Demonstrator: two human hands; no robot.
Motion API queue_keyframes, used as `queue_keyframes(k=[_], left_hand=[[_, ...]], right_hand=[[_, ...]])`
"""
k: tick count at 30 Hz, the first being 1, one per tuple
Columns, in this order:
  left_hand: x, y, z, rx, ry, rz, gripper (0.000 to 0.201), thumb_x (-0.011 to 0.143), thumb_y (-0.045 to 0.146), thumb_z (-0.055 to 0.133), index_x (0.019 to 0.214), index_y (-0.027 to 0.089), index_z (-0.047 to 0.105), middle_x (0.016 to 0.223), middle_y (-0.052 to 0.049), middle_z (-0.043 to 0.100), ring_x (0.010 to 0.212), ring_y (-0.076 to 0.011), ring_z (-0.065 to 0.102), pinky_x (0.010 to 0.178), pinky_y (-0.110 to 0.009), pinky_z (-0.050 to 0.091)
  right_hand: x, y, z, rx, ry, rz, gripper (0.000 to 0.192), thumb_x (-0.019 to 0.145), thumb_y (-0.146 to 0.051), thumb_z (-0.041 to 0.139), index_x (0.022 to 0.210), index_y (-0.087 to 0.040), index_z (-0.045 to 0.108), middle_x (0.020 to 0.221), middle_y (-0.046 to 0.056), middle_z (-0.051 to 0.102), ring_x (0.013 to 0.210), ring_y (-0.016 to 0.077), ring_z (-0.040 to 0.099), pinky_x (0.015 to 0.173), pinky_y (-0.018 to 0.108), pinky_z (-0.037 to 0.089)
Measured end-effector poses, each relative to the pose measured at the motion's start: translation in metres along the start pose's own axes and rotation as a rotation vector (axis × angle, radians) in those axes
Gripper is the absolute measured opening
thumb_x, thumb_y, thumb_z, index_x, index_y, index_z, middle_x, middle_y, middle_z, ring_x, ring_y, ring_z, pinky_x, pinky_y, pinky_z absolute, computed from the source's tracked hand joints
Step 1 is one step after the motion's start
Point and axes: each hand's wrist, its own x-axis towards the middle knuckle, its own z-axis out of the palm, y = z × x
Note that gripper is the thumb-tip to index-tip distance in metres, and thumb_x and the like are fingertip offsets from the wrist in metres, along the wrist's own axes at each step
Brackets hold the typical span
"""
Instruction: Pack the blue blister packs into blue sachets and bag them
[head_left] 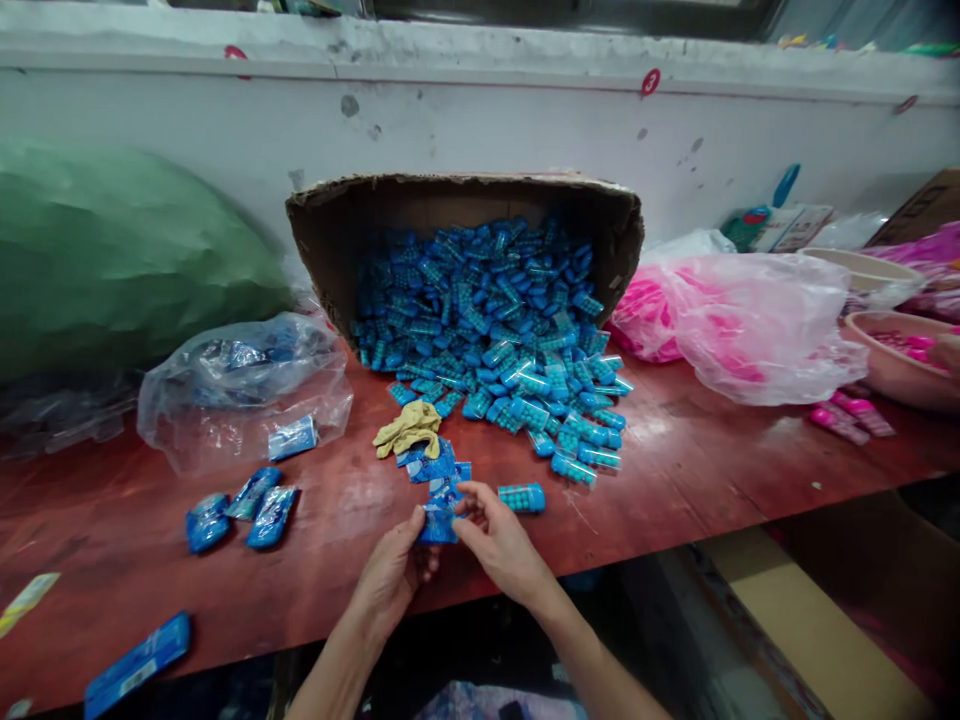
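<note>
Print on the small blue foil wrapper (438, 522) pinched between left hand (390, 578) and right hand (501, 540): too small and blurred to read, its lower part covered by fingers. Contents of the crumpled clear plastic bag (244, 385) only dimly visible through glare. Round pink plastic bowl (904, 360) cut off by the right edge; big green sack (112, 250) cut off by the left.

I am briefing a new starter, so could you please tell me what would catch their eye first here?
First, the tipped cardboard box at the back of the red table, spilling small blue containers toward the front. Then both hands at the near edge, holding a blue packet together.
</note>
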Motion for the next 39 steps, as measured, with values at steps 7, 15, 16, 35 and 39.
queue_keyframes(k=[7, 15, 16, 35, 39], left_hand=[[-0.002, 0.004, 0.007, 0.13, 0.035, 0.096, 0.038, 0.058, 0.05, 0.066, 0.059, 0.014, 0.053, 0.043, 0.002, 0.054, 0.036, -0.0081, 0.047, 0.034, -0.017, 0.03], [0.0, 0.0, 0.008, 0.035, -0.116, 0.014, 0.032, 0.062, 0.044, 0.067, 0.061, 0.013, 0.057, 0.047, 0.001, 0.056, 0.04, -0.0081, 0.049, 0.037, -0.018, 0.032], [-0.001, 0.0, 0.009, 0.008, -0.149, -0.004, 0.03, 0.063, 0.041, 0.067, 0.063, 0.013, 0.058, 0.049, 0.0, 0.058, 0.041, -0.0081, 0.05, 0.039, -0.018, 0.034], [-0.012, 0.001, 0.006, -0.187, 0.059, -0.17, 0.015, 0.077, 0.029, 0.056, 0.071, 0.015, 0.053, 0.048, -0.001, 0.058, 0.039, -0.0091, 0.052, 0.037, -0.017, 0.038], [-0.011, 0.004, 0.01, -0.193, 0.1, -0.184, 0.016, 0.078, 0.029, 0.055, 0.072, 0.015, 0.054, 0.046, 0.0, 0.056, 0.038, -0.0086, 0.052, 0.036, -0.016, 0.039]], right_hand=[[0.008, 0.018, 0.014, 0.242, -0.033, 0.15, 0.04, 0.066, -0.011, 0.046, 0.105, -0.018, 0.047, 0.082, 0.0, 0.051, 0.056, 0.008, 0.047, 0.051, 0.021, 0.04], [0.003, 0.027, 0.02, 0.084, 0.167, 0.074, 0.044, 0.069, -0.008, 0.041, 0.11, -0.022, 0.049, 0.077, -0.001, 0.048, 0.054, 0.0095, 0.048, 0.042, 0.018, 0.04], [0.003, 0.026, 0.02, 0.078, 0.183, 0.093, 0.044, 0.07, -0.009, 0.04, 0.111, -0.022, 0.048, 0.078, -0.001, 0.048, 0.053, 0.0098, 0.048, 0.039, 0.018, 0.039], [-0.005, 0.03, -0.044, -0.818, 0.177, -0.129, 0.03, 0.078, -0.022, 0.055, 0.108, -0.025, 0.054, 0.092, 0.005, 0.055, 0.088, 0.0225, 0.05, 0.079, 0.036, 0.04], [-0.01, 0.014, -0.036, -0.452, 0.179, -0.21, 0.029, 0.078, -0.018, 0.054, 0.107, -0.023, 0.053, 0.094, 0.004, 0.05, 0.089, 0.0182, 0.052, 0.082, 0.031, 0.044]])
